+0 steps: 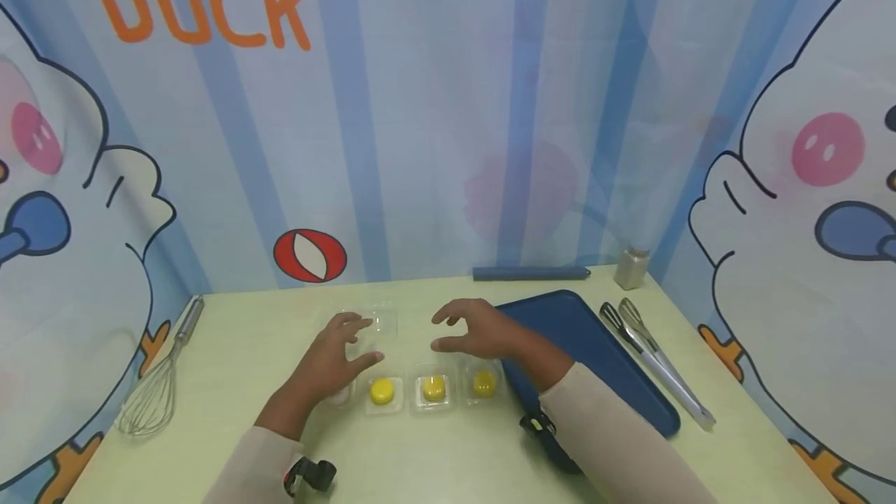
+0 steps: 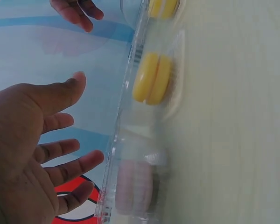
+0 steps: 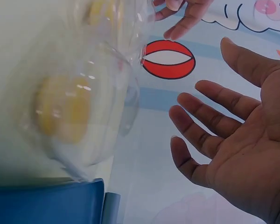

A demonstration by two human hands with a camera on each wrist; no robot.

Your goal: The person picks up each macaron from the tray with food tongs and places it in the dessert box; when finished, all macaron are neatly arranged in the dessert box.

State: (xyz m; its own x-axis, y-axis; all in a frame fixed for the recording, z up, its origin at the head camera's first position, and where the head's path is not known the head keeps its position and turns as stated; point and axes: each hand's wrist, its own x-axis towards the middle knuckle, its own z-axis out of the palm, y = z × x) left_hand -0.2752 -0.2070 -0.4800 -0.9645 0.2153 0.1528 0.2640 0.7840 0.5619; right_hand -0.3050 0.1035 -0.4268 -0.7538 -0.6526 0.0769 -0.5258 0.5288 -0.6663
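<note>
In the head view, yellow macarons [image 1: 382, 391] sit in small clear plastic boxes [image 1: 434, 407] lined up in a row. A pale pink macaron [image 2: 133, 186] shows at the row's left end in the left wrist view, largely covered by my left hand [image 1: 325, 360] in the head view. That hand hovers over the left end, fingers spread, holding nothing. My right hand [image 1: 483, 330] is above and behind the right end of the row, fingers apart and empty. Behind the left fingers lies another clear plastic piece [image 1: 383, 323].
A dark blue tray [image 1: 595, 356] lies right of the boxes, partly under my right forearm. Beyond it are metal tongs [image 1: 658, 364]. A whisk [image 1: 157, 383] lies far left. Along the back are a dark blue bar [image 1: 532, 274] and a small metal-coloured shaker [image 1: 632, 269].
</note>
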